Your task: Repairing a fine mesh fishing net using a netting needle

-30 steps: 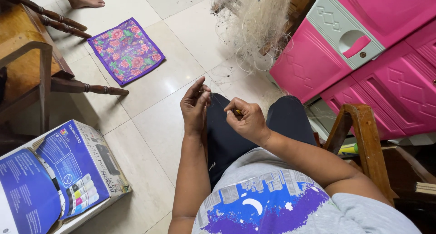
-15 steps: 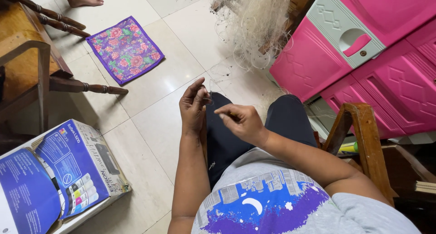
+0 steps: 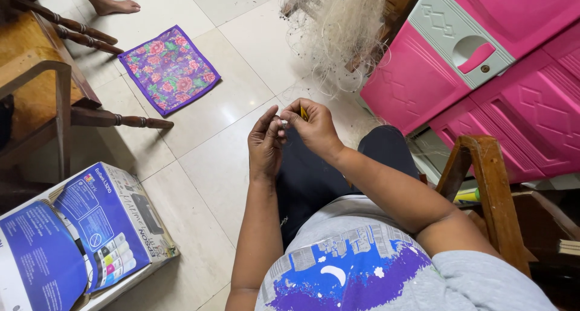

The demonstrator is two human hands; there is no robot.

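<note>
My left hand (image 3: 267, 143) and my right hand (image 3: 314, 127) meet in front of me above my dark-trousered lap, fingertips touching. The right hand pinches a small yellow tool (image 3: 304, 113) between thumb and fingers. The left hand's fingers are pressed together on a thin pale strand that leads up toward the pale fishing net (image 3: 338, 27) bundled above. The strand itself is too fine to follow.
A pink plastic cabinet (image 3: 483, 75) stands at right, a wooden stool (image 3: 489, 190) by my right arm. A floral purple mat (image 3: 169, 68) lies on the tiled floor. Wooden chairs (image 3: 48, 87) and a printer box (image 3: 84, 226) are at left. Another person's bare foot (image 3: 115, 6) is top left.
My right hand has moved left and up until it meets the left hand's fingertips; earlier the two hands were slightly apart. The left hand stayed nearly still.
</note>
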